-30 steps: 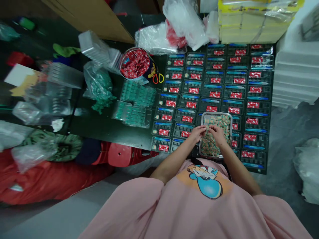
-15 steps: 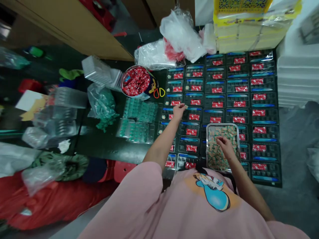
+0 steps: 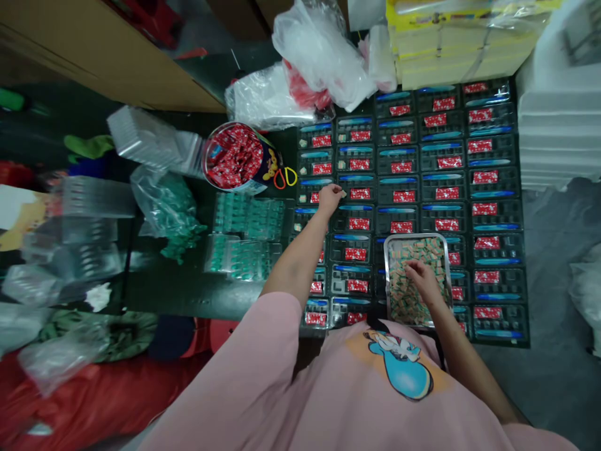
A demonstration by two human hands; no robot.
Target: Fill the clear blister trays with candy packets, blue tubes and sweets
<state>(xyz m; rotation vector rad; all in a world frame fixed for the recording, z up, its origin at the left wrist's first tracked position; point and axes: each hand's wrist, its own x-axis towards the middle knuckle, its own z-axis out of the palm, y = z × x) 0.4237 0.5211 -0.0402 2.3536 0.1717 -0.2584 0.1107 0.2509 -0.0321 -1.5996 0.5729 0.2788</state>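
Observation:
My left hand (image 3: 331, 199) pinches a small pale piece (image 3: 343, 194) over the black trays, at the left edge of a compartment tray in the second column. Each black tray (image 3: 359, 210) nearby holds a red patterned packet (image 3: 359, 223) and a blue pen (image 3: 355, 208). Small pale pieces sit in several trays of the left columns. My right hand (image 3: 422, 279) is over a metal tray (image 3: 386, 275) full of small green and tan pieces (image 3: 408, 300). Its fingers are pressed together at the pieces; what they hold, if anything, is too small to make out.
A round tub (image 3: 235, 156) of red packets stands left of the trays, beside scissors (image 3: 285, 178). Green pieces in clear packs (image 3: 248, 216) lie nearer. Plastic bags (image 3: 323, 50) and a yellow-wrapped stack (image 3: 464, 50) are at the back, white foam boxes (image 3: 558, 131) at right.
My left hand has moved slightly up the tray rows, with a small piece at its fingertips. My right hand stays over the metal tray. The view has shifted a little.

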